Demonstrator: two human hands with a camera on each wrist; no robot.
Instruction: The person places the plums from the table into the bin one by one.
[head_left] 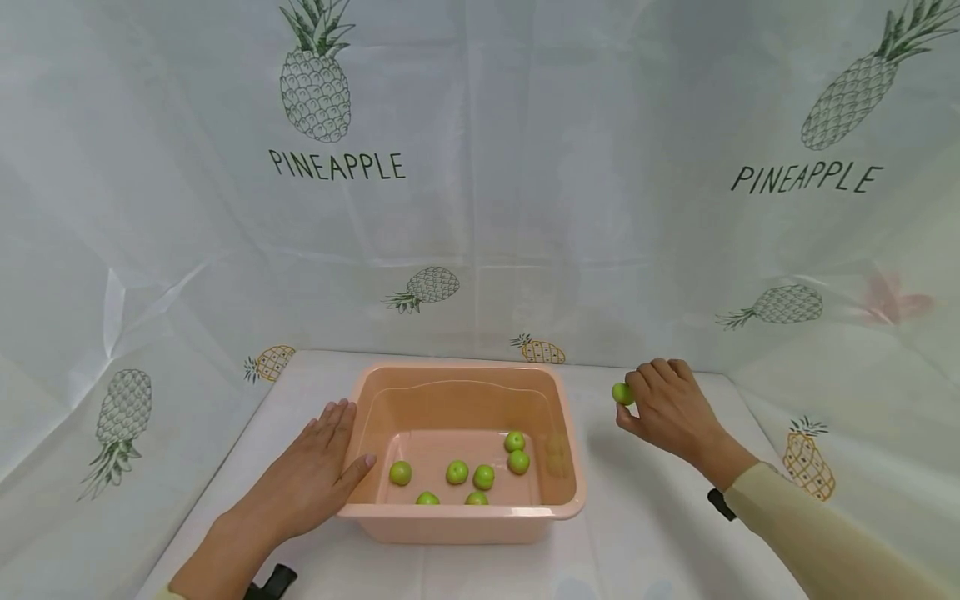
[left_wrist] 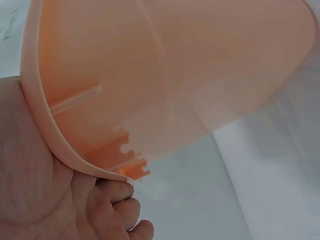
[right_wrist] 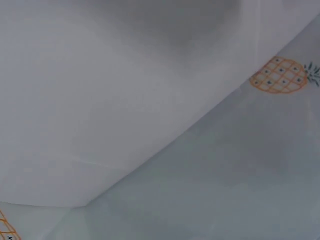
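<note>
A peach-coloured plastic basin [head_left: 453, 530] stands on the white-covered table, with several small round green fruits [head_left: 483, 477] lying on its floor. My left hand [head_left: 311, 475] rests on the basin's left rim with its fingers straight. The left wrist view shows that palm [left_wrist: 45, 200] against the rim and the basin's outer wall [left_wrist: 210, 65]. To the right of the basin, above the table, my right hand [head_left: 678, 417] pinches one green fruit [head_left: 622, 393] between thumb and fingers. Neither that hand nor its fruit appears in the right wrist view.
A white table cover [head_left: 645, 533] lies under the basin. Behind and at both sides hang pale sheets [head_left: 570, 208] printed with pineapples. The table's back right corner [right_wrist: 87, 204] shows in the right wrist view.
</note>
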